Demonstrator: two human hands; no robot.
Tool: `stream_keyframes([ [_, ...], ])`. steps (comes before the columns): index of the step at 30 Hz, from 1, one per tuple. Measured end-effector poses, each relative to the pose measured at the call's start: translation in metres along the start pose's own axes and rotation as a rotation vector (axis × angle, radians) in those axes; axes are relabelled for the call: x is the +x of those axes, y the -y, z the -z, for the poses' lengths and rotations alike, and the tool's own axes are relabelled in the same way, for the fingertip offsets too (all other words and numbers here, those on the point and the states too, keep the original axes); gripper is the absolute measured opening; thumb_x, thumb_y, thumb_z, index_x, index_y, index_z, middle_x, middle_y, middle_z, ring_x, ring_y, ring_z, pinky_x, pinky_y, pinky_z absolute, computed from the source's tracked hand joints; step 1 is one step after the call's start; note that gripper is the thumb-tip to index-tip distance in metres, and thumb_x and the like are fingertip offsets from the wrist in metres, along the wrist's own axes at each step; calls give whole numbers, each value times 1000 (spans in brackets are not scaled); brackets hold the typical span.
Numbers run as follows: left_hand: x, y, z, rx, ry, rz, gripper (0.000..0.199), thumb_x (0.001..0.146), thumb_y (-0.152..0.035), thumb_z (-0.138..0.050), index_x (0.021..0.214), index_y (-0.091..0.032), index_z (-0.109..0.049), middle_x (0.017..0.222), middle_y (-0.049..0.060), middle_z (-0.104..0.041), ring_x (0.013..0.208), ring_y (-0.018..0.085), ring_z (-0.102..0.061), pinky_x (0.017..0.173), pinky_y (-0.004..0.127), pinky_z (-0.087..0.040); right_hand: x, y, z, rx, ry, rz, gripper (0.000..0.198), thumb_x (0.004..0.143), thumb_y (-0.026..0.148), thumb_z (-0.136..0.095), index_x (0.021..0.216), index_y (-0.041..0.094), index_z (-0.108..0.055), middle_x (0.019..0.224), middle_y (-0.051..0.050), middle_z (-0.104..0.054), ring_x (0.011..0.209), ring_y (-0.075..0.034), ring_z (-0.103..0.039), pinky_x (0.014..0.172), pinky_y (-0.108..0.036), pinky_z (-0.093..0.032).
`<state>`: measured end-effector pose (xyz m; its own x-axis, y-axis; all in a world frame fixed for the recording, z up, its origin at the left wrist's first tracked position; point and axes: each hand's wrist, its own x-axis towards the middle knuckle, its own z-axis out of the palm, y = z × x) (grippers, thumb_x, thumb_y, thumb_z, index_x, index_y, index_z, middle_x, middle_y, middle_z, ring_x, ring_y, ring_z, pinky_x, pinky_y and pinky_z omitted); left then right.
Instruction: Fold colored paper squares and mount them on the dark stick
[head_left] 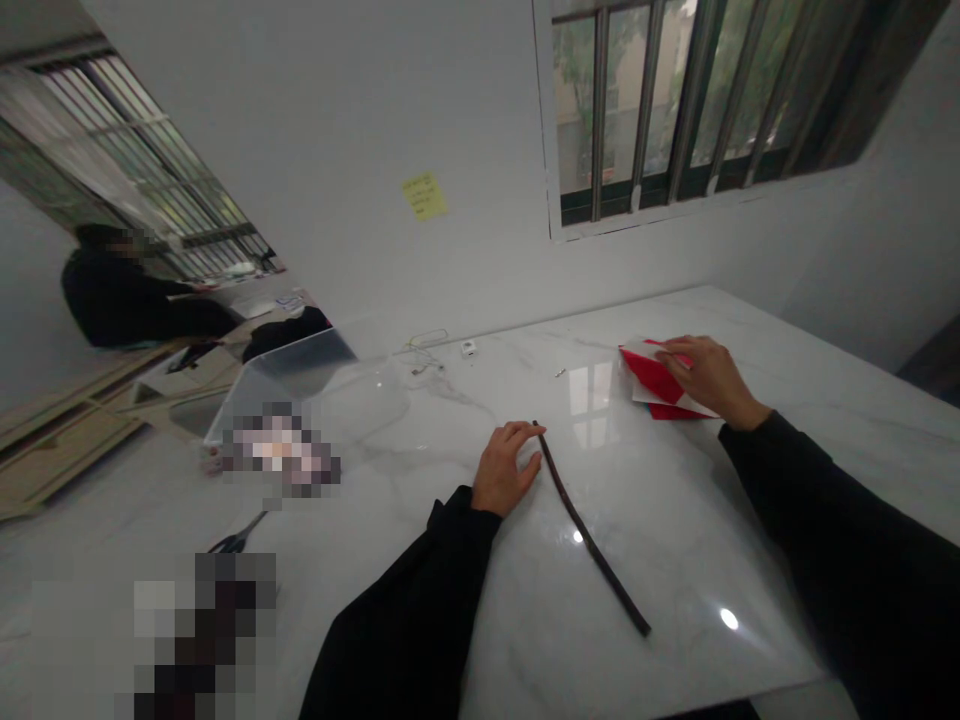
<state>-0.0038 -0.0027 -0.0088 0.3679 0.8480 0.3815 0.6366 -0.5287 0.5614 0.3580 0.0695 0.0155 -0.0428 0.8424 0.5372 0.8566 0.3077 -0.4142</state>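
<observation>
Brown slender strip [592, 548], red sheet [651, 377], glossy tabletop [675, 500]

I am in a plain indoor room, perhaps a home or a small craft workroom; I cannot tell which. The wall [390, 100] is white and carries a yellow note [424, 196], and the window [577, 130] to its right has metal bars [701, 70], with greenery [574, 65] outside. My surface [540, 620] is glossy and marble-patterned; the strip [590, 540], paper [649, 376] and scissors [234, 541] on it suit handwork. Past the wall's left edge, a person [112, 295] sits near another barred window [131, 120].
</observation>
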Motion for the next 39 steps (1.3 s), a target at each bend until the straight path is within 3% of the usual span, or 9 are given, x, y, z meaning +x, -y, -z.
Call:
stream_keyframes([
  [2, 1, -5, 1, -133, -39, 58, 33, 86, -22, -59, 118, -26, -64, 119, 7, -61, 109, 22, -57, 91, 37, -49, 1, 25, -1, 245, -167, -134, 38, 92, 49, -48, 94, 20, -74, 104, -9, -73, 99, -30, -66, 87, -42, -51],
  [4, 3, -8, 0, -346, -60, 141, 35, 86, -28, -61, 121, -24, -61, 119, 8, -62, 102, 19, -60, 87, 35, -52, -3, 52, -13, 659, -181, -305, 38, 89, 54, -53, 98, 21, -71, 95, -6, -74, 86, -27, -69, 72, -37, -54],
  [8, 5, -5, -9, -802, -45, 322, 65, 81, -45, -70, 137, -23, -46, 123, 13, -61, 93, 19, -65, 83, 37, -55, -24, 106, -57, 1205, 74, -537, 31, 75, 46, -74, 96, 24, -70, 87, -2, -74, 75, -24, -69, 65, -35, -55],
  [13, 6, -1, -15, -967, -162, 567, 89, 72, -50, -77, 146, -29, -32, 140, 17, -49, 100, 21, -65, 77, 33, -56, -33, 144, -74, 1484, 333, -552, 30, 72, 39, -77, 97, 25, -70, 95, -2, -76, 81, -25, -71, 73, -38, -57],
  [17, 6, 0, -9, -1051, -123, 549, 73, 74, -50, -75, 134, -20, -47, 131, 17, -59, 100, 25, -66, 74, 33, -57, -25, 147, -76, 1530, 354, -482, 34, 73, 39, -75, 105, 27, -68, 101, -2, -75, 86, -25, -70, 77, -39, -57],
  [24, 7, 17, -4, -787, -381, 570, 67, 62, -35, -85, 120, -19, -55, 102, 6, -70, 86, 21, -67, 75, 32, -56, -45, 126, -112, 1349, 328, -478, 24, 70, 37, -77, 75, 22, -59, 75, 2, -68, 65, -16, -62, 55, -26, -48],
  [27, 10, 14, -3, -1062, -372, 619, 62, 70, -38, -80, 123, -20, -55, 110, 7, -70, 91, 21, -68, 77, 31, -55, -46, 123, -115, 1327, 267, -503, 28, 70, 36, -76, 69, 22, -52, 68, 4, -62, 62, -14, -59, 53, -24, -46],
  [32, 12, 5, 1, -1658, -256, 666, 57, 90, -60, -47, 123, -16, -62, 124, 12, -66, 113, 27, -62, 93, 40, -51, -45, 126, -112, 1343, 176, -569, 25, 71, 39, -73, 76, 21, -56, 80, 1, -66, 72, -16, -62, 62, -27, -52],
  [39, 9, 1, -4, -1565, -221, 693, 41, 91, -44, -58, 127, -25, -60, 121, 6, -67, 102, 22, -65, 91, 38, -52, -43, 122, -108, 1405, 313, -622, 25, 73, 36, -71, 91, 19, -66, 86, -2, -69, 70, -15, -62, 56, -24, -49],
])
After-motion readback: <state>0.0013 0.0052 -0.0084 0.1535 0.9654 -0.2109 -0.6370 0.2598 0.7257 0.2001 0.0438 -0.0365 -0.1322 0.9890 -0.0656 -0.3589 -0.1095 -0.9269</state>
